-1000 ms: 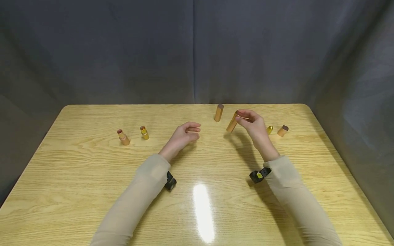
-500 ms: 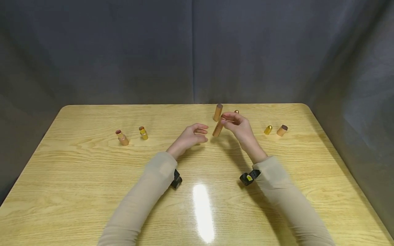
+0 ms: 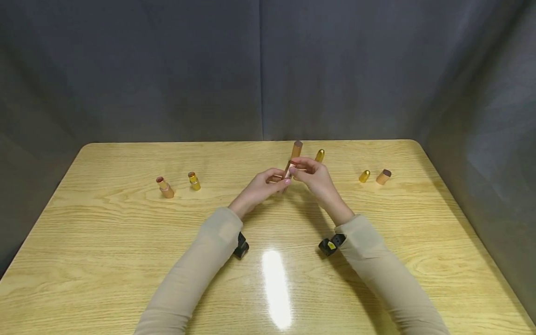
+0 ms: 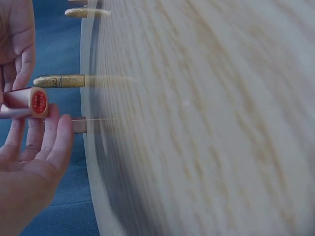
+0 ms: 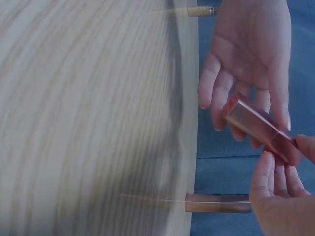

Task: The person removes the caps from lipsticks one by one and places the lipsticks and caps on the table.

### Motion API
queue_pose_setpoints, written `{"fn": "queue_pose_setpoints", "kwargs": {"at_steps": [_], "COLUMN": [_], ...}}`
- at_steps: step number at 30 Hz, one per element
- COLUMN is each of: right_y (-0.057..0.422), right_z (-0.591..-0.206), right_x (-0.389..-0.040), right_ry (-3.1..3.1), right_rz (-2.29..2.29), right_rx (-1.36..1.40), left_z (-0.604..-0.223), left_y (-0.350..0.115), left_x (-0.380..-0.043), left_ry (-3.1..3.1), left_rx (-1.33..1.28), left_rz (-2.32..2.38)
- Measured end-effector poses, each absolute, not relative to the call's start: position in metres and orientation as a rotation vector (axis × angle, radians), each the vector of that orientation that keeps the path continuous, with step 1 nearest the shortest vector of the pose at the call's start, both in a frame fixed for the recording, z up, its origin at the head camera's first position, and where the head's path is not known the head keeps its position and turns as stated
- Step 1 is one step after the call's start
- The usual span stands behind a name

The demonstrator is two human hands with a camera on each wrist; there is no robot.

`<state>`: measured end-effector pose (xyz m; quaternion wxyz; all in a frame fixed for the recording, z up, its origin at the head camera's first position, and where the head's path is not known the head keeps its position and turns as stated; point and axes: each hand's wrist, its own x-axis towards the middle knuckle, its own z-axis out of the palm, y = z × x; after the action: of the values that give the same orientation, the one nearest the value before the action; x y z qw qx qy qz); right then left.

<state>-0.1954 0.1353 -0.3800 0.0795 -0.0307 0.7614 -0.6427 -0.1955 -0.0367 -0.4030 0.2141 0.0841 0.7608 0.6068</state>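
A shiny rose-gold lipstick (image 3: 287, 174) is held tilted between my two hands over the far middle of the table. My right hand (image 3: 318, 181) pinches its upper end between thumb and fingertips. Around the lower part, my left hand (image 3: 260, 188) has its thumb in front and its fingers behind. The left wrist view shows a red label on the base of this lipstick (image 4: 19, 104). Just behind the hands stands another rose-gold lipstick (image 3: 297, 149), its lower part hidden. A gold bullet-shaped lipstick (image 3: 320, 156) stands beyond my right hand, partly covered by it.
On the left, a rose-gold lipstick base (image 3: 166, 188) and a gold lipstick base (image 3: 194, 181) stand uncapped. A gold rounded cap (image 3: 365, 176) and a rose-gold cap (image 3: 383, 177) sit on the right. Dark curtains (image 3: 176, 70) hang behind the wooden table (image 3: 125, 242).
My right hand has carried the rose-gold lipstick leftward to my left hand, which moved slightly right and has taken hold of its lower part. The gold bullet-shaped lipstick has come into view.
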Motion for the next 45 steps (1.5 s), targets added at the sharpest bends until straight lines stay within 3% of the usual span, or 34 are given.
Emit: {"fn": "queue_pose_setpoints", "kwargs": {"at_steps": [45], "right_y": [0.1344], "right_z": [-0.3795], "right_x": [-0.1961], "right_ry": [1.792], "right_rz": [-2.127], "right_rx": [-0.011], "left_z": [-0.394], "left_y": [-0.0419], "left_x": [-0.1896], "left_ry": [2.161], "left_rx": [0.243], "left_rz": [1.771]}}
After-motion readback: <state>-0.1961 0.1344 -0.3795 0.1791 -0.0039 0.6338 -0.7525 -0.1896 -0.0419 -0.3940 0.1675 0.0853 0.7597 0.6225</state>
